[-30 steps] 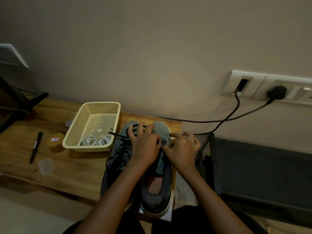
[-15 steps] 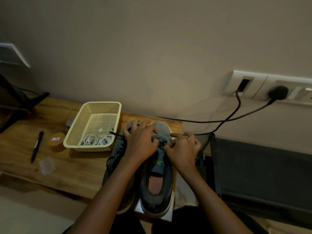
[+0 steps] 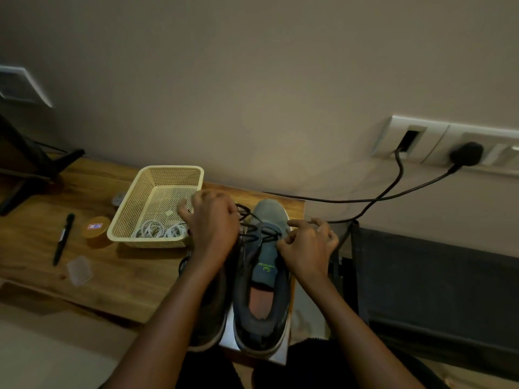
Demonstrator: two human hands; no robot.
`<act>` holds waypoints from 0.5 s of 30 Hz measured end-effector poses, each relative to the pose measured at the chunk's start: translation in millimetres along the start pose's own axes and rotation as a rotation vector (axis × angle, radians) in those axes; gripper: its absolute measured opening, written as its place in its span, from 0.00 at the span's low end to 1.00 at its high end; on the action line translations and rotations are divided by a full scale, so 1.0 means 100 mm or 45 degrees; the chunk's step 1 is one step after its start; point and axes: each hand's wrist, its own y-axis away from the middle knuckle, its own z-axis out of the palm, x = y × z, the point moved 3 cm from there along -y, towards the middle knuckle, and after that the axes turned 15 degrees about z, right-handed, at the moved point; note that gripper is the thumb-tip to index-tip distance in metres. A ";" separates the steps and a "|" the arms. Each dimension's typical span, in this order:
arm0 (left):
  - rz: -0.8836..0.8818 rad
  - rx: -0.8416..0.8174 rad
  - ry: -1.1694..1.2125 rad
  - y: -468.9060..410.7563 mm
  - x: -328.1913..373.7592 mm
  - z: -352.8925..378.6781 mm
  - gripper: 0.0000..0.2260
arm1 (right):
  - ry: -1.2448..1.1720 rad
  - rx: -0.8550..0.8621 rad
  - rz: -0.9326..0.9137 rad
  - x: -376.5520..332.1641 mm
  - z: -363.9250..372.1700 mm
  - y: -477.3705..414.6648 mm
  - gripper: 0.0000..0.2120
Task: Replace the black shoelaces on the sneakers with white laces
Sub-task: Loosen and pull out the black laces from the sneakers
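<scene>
Two grey sneakers stand side by side at the desk's right end, toes toward the wall. The right sneaker [image 3: 264, 287] still carries a black lace [image 3: 259, 234] crossed over its tongue. My left hand [image 3: 213, 228] hovers over the left sneaker [image 3: 209, 313] and grips a pulled-out loop of that black lace. My right hand [image 3: 307, 247] pinches the lace at the right sneaker's right eyelets. Coiled white laces [image 3: 160, 230] lie in the cream basket [image 3: 132, 209].
On the wooden desk [image 3: 112, 276] lie a black pen [image 3: 63, 238], a round orange tin [image 3: 95, 231] and a small clear box [image 3: 79, 270]. Black cables [image 3: 365, 199] run from the wall sockets past the desk's right edge. A dark panel [image 3: 435, 290] stands right.
My left hand moved left and away from the right sneaker's tongue, drawing a loop of black lace out with it. My right hand stayed at the right eyelets.
</scene>
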 end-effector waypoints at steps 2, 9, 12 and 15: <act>-0.111 0.039 0.003 -0.05 -0.19 -0.12 0.06 | -0.031 0.003 0.017 0.00 -0.02 0.00 0.09; -0.011 -0.223 0.011 0.05 -0.08 0.00 0.11 | -0.036 -0.059 0.045 -0.02 0.00 -0.05 0.08; 0.136 -0.339 0.079 0.12 0.09 0.03 0.12 | -0.127 -0.071 0.017 -0.08 -0.02 -0.12 0.07; 0.202 -0.627 -0.079 0.30 0.19 0.18 0.26 | 0.033 -0.182 -0.098 -0.19 0.06 -0.12 0.08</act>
